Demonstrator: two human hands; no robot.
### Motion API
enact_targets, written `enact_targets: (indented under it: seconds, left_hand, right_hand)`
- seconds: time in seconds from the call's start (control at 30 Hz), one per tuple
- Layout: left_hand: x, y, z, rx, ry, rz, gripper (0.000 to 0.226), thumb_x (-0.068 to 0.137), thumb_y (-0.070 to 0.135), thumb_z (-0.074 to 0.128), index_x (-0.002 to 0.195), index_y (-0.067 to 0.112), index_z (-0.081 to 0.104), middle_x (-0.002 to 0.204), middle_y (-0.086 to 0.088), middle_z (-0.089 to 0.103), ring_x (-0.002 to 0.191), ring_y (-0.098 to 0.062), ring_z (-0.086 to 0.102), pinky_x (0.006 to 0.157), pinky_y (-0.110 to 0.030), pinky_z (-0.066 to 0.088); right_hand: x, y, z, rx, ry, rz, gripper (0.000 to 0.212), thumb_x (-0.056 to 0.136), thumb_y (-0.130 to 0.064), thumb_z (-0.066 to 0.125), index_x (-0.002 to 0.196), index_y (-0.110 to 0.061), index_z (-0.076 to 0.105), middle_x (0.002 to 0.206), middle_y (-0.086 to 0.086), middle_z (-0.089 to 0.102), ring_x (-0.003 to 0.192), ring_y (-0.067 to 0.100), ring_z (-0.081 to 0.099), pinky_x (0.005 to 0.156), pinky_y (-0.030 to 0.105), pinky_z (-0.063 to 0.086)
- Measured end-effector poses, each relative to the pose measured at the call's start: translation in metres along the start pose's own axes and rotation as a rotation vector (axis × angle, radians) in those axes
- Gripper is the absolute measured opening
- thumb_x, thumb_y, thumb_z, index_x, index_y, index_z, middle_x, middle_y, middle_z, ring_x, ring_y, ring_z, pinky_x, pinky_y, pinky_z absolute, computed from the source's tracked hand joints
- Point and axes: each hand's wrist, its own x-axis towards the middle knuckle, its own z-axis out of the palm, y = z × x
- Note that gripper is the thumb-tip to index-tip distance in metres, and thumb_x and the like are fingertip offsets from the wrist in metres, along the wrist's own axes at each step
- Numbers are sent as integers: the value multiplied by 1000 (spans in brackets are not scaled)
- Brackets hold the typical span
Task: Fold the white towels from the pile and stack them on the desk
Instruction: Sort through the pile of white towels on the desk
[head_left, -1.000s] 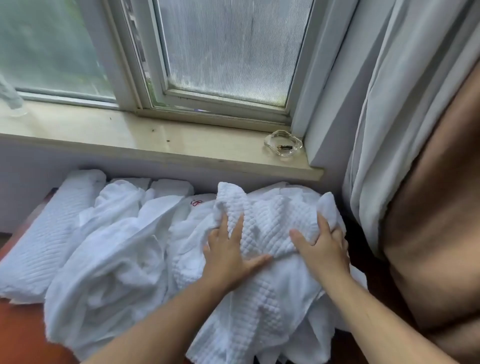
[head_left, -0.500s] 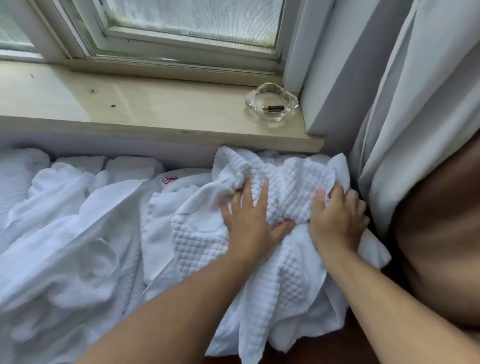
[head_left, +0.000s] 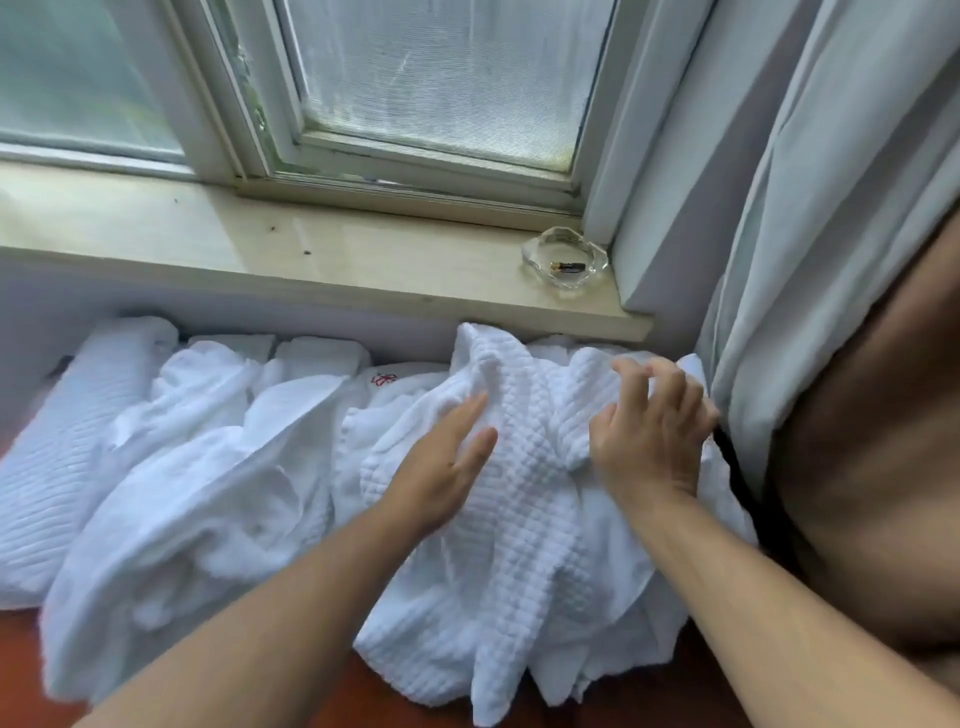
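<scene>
A heap of crumpled white towels (head_left: 197, 478) covers the red-brown desk (head_left: 21, 670) under the window sill. On the right side lies a waffle-textured white towel (head_left: 524, 530), bunched and hanging over the desk's front edge. My left hand (head_left: 447, 467) lies flat on this towel with straight fingers. My right hand (head_left: 649, 436) hovers at the towel's right part with fingers loosely curled; no cloth is plainly held in them. A ribbed folded towel (head_left: 67, 447) lies at the far left.
A glass ashtray (head_left: 566, 257) with a small battery stands on the beige window sill (head_left: 260, 254). A pale curtain (head_left: 810, 234) and a brown drape (head_left: 883, 467) hang close on the right. Smaller folded towels (head_left: 317, 351) sit against the wall.
My right hand has let go of the waffle towel's bunched edge and lifted its fingers. My left hand has slid left and flattened. The view has tilted back up.
</scene>
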Motion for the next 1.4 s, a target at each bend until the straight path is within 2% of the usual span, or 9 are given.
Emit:
enact_targets:
  seconds: [0.1, 0.23, 0.33, 0.43, 0.57, 0.73, 0.9, 1.13, 1.4]
  left_hand:
    - [-43, -28, -36, 82, 159, -52, 52, 102, 47, 46, 152, 34, 39, 155, 15, 39, 142, 0, 32, 111, -18, 23]
    - [-90, -64, -97, 222, 389, -114, 48, 96, 34, 63, 142, 32, 53, 142, 11, 54, 133, -12, 44, 109, -26, 33]
    - [-115, -87, -137, 434, 553, -152, 53, 86, 34, 75, 137, 30, 60, 138, 3, 58, 129, -25, 46, 107, -41, 38]
    - [-135, -113, -173, 541, 656, -389, 80, 78, 61, 73, 148, 40, 41, 154, 1, 36, 139, -30, 28, 111, -52, 29]
    - [-141, -155, -212, 287, 472, -580, 126, 59, 84, 70, 158, 40, 6, 166, -1, 9, 152, -27, 7, 121, -52, 17]
    - [-128, -189, -230, -25, 208, -645, 151, 46, 84, 76, 158, 37, -14, 168, 7, -5, 155, -24, -1, 124, -50, 15]
    - [-114, -205, -243, -27, 141, -630, 147, 45, 77, 78, 158, 38, -9, 167, 8, 8, 153, -25, 14, 121, -46, 25]
    - [-116, -201, -255, -170, 150, -600, 105, 67, 46, 80, 155, 33, 24, 144, 3, 47, 126, -20, 50, 105, -37, 44]
    - [-152, -149, -243, -579, 235, -444, 63, 65, 40, 82, 124, 31, 62, 112, 3, 75, 103, -18, 72, 96, -46, 56]
  right_hand:
    - [6, -44, -12, 115, -17, -137, 32, 77, -16, 59, 107, -9, 65, 105, 18, 58, 97, 40, 54, 76, 48, 40]
    - [1, -128, -15, 233, -142, -231, 25, 75, -14, 74, 99, -8, 68, 99, 15, 59, 91, 39, 55, 73, 43, 40]
    - [-14, -182, -6, 410, -453, -169, 25, 89, -21, 64, 111, -10, 65, 108, 10, 58, 103, 33, 51, 85, 43, 44]
    - [-30, -233, 10, 615, -740, -25, 26, 96, -31, 55, 117, -17, 59, 114, -1, 53, 110, 21, 51, 85, 30, 40]
    - [-47, -292, 26, 750, -1063, 215, 57, 93, -54, 54, 138, -20, 45, 122, -6, 53, 95, 12, 54, 71, 26, 39]
    - [-63, -325, 47, 696, -1277, 294, 91, 84, -73, 51, 156, -31, 16, 134, -2, 45, 107, 18, 46, 87, 36, 44]
    - [-69, -333, 62, 752, -1345, 412, 90, 83, -76, 53, 155, -38, 14, 147, -1, 42, 119, 21, 51, 99, 41, 49]
    - [-72, -338, 62, 886, -1339, 548, 74, 92, -79, 32, 153, -38, 24, 149, -5, 45, 132, 23, 49, 112, 52, 39]
    - [-60, -320, 29, 1186, -1268, 557, 86, 68, -94, 46, 139, -46, 44, 134, -8, 61, 124, 19, 59, 110, 48, 44]
